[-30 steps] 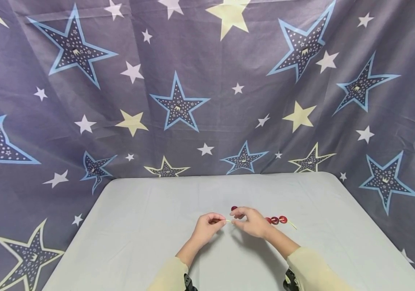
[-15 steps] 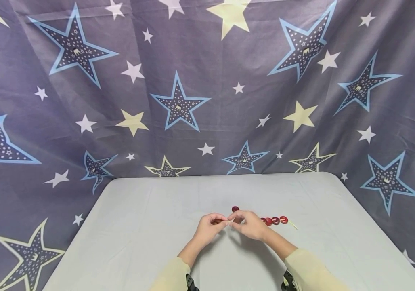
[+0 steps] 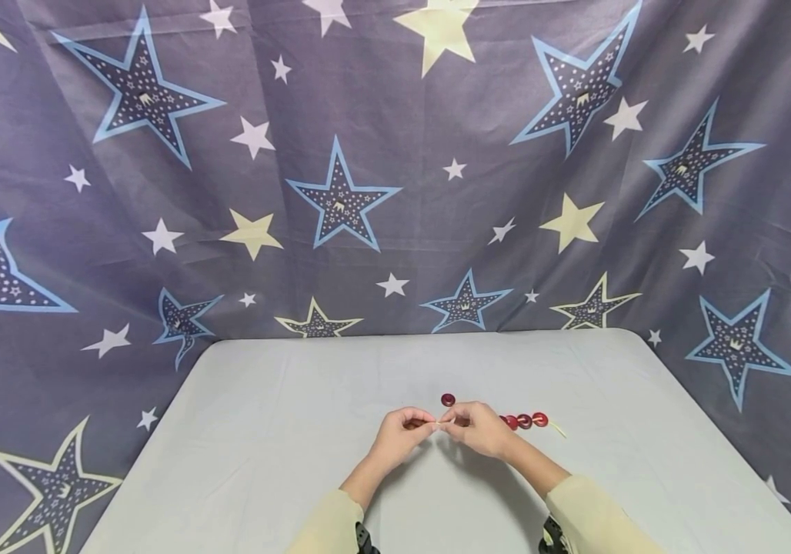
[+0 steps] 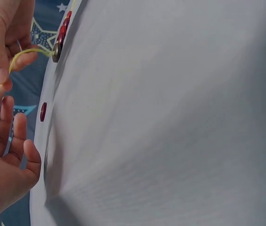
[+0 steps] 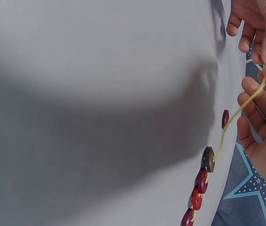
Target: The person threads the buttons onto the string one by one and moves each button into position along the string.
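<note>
My left hand [image 3: 398, 435] and right hand [image 3: 478, 429] meet fingertip to fingertip just over the table. Both pinch a yellow string [image 5: 236, 114] near its end between thumb and index finger; the short bit between the tips is mostly hidden. From the right hand the string runs down to a brown button [image 5: 210, 159], the first of a threaded row. Several red buttons [image 5: 197, 198] follow it along the string, partly behind the right hand in the head view. A loose dark red button [image 3: 448, 399] lies by itself beyond the hands.
A white cloth covers the table [image 3: 285, 431]. At the right end of the row a short yellow string tail [image 3: 559, 429] lies on it. A grey curtain [image 3: 382, 92] printed with stars hangs behind and at both sides.
My right hand has moved slightly left, closing the small gap to the left fingertips, and its fingers have come together on the string. More of the loose button shows. The left hand has barely moved.
</note>
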A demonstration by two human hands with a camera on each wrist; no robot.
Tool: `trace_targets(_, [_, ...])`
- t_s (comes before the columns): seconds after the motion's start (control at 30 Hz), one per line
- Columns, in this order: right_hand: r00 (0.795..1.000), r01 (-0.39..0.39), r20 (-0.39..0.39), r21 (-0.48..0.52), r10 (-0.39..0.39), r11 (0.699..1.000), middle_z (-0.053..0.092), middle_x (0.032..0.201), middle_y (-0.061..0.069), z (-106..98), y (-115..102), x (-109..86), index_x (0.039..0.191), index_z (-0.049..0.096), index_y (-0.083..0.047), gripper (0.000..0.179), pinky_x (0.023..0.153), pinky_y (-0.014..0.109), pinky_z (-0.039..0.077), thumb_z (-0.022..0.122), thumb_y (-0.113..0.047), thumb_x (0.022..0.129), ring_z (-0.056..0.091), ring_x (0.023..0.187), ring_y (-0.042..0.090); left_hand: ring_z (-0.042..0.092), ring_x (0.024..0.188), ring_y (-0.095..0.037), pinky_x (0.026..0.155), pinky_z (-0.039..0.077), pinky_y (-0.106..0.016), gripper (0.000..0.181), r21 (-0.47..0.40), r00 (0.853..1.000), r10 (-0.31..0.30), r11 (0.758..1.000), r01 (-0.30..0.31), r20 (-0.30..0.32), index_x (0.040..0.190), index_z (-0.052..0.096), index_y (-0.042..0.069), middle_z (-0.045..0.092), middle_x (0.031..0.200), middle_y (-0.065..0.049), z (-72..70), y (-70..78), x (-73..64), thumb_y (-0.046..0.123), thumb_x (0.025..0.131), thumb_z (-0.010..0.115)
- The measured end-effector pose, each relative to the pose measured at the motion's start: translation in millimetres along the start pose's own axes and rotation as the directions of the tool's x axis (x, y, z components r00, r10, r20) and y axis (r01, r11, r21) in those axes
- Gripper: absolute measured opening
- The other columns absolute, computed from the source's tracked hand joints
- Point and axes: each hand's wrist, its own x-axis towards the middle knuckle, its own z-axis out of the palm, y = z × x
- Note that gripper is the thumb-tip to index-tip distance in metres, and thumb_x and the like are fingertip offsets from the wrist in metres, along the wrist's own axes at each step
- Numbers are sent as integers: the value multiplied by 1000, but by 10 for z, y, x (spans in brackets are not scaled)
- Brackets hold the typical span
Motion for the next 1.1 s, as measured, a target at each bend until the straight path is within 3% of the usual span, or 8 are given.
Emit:
trace_targets(0.27, [1000, 7, -23, -17, -7, 1000, 64, 68, 0, -70, 74, -40, 89, 70, -8, 16, 53, 20, 42, 63, -22, 89, 50, 58, 1, 54, 75, -9, 63, 46, -18, 17, 64, 999, 2, 998, 1, -52, 96, 67, 3, 68, 90, -11, -8, -316, 236, 16, 84, 68])
trace_targets(0.43, [1000, 16, -26, -31, -17, 999, 63, 67, -1, -96, 144, -66, 88, 70, -7, 14, 53, 19, 42, 63, -20, 88, 49, 57, 0, 54, 75, -9, 65, 46, -19, 18, 141, 997, 19, 990, -9, -72, 96, 67, 6, 67, 89, -6, -31, -288, 362, 19, 84, 69])
trace_targets(0.57, [1000, 7, -11, -25, -7, 1000, 64, 67, 1, -104, 177, -85, 88, 70, -6, 15, 53, 20, 42, 62, -19, 89, 49, 57, 0, 54, 76, -11, 67, 45, -21, 21, 252, 998, 38, 967, -24, -51, 98, 67, 5, 66, 91, -6, -6, -232, 444, 21, 84, 68])
trace_targets(0.67, [1000, -3, 6, -6, 3, 1000, 64, 67, 4, -106, 185, -100, 89, 69, -5, 15, 53, 20, 42, 61, -18, 89, 50, 56, 1, 56, 79, -14, 70, 46, -25, 24, 351, 999, 45, 936, -36, -18, 102, 67, 6, 66, 95, -7, 38, -211, 502, 22, 84, 69])
trace_targets(0.87, [999, 1, 42, 14, -2, 1000, 65, 68, 8, -87, 210, -118, 90, 68, -3, 13, 52, 19, 44, 62, -15, 89, 51, 55, 1, 59, 91, -22, 81, 47, -36, 29, 549, 998, 62, 833, -66, 27, 104, 68, 11, 65, 100, -5, 139, -193, 585, 29, 81, 70])
trace_targets(1.1, [997, 5, 76, -17, -3, 1000, 64, 65, 4, -69, 245, -125, 87, 69, -6, 12, 52, 20, 44, 62, -16, 88, 51, 53, 0, 56, 97, -23, 83, 44, -42, 29, 667, 998, 46, 742, -62, 41, 106, 68, 16, 64, 102, -4, 231, -223, 633, 32, 82, 69])
